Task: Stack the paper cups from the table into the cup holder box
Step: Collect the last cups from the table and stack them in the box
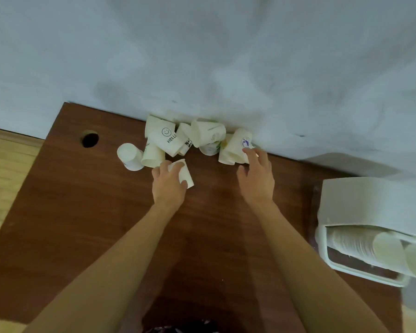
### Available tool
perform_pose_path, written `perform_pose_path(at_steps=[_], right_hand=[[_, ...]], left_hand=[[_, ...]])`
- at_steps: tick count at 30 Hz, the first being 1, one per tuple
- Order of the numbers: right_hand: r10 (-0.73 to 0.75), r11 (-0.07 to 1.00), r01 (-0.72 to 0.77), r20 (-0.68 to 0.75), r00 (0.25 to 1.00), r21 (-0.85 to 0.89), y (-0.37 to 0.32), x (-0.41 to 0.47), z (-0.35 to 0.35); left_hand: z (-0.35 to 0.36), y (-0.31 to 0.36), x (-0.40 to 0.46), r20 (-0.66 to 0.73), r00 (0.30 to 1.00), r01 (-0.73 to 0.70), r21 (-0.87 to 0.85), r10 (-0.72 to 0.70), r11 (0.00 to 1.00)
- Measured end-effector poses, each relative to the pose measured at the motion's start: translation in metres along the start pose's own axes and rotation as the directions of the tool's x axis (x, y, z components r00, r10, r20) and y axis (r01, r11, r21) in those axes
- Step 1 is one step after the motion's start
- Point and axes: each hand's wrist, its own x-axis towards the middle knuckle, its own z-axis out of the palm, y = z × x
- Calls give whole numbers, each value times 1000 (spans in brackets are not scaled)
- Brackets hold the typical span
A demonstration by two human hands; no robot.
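Brown wood surface (82, 212), white paper cups (178, 140) heaped at its far edge against the wall. One reads "HELLO" under a smiley; another bears a blue round logo, illegible. Left hand (169, 183) grips a plain cup (184, 173) lying on its side. Right hand (257, 176), fingers spread, touches the logo cup (240, 146). Cup holder box (360, 212) at right, stacked cups inside.

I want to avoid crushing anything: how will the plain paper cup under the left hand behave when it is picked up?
The plain paper cup is likely light and thin-walled, so a hard squeeze by the left hand could dent it. It lies on its side on the table, so a nudge may roll it in a curve. Its matte surface probably is not slippery.
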Motion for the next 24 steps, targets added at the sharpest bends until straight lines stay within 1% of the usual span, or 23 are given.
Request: perform_pose_path(at_steps=[2, 5, 8, 11, 13, 15, 17, 19, 24], right_hand=[[19, 999, -19, -3, 1000, -45, -2, 10, 6], [90, 995, -91, -13, 996, -47, -5, 23, 14], [132, 990, -136, -85, 988, -40, -5, 28, 17], [207, 978, -207, -135, 969, 13, -4, 20, 11], [247, 968, -239, -132, 960, 78, 0, 7, 6], [262, 957, -247, -81, 962, 153, 5, -11, 5], [266, 945, -254, -33, 963, 208, 10, -32, 5], [252, 950, -239, -39, 967, 203, 15, -54, 2], [241, 953, -221, -74, 968, 207, 33, -109, -11]], left_hand=[[4, -2, 0, -21, 998, -56, -26, 56, 998], [8, -5, -6, -7, 992, -126, -106, 126, 986], [7, -3, -14, 13, 985, -168, -192, 173, 967], [4, 1, -21, -30, 980, -196, -241, 195, 950], [1, 6, -27, -54, 977, -215, -256, 209, 942], [0, 11, -34, -64, 973, -231, -271, 221, 935], [-2, 16, -42, -39, 980, -200, -297, 198, 934], [-1, 22, -51, -6, 982, -180, -303, 187, 936], [-2, 39, -84, -9, 965, -256, -254, 262, 933]])
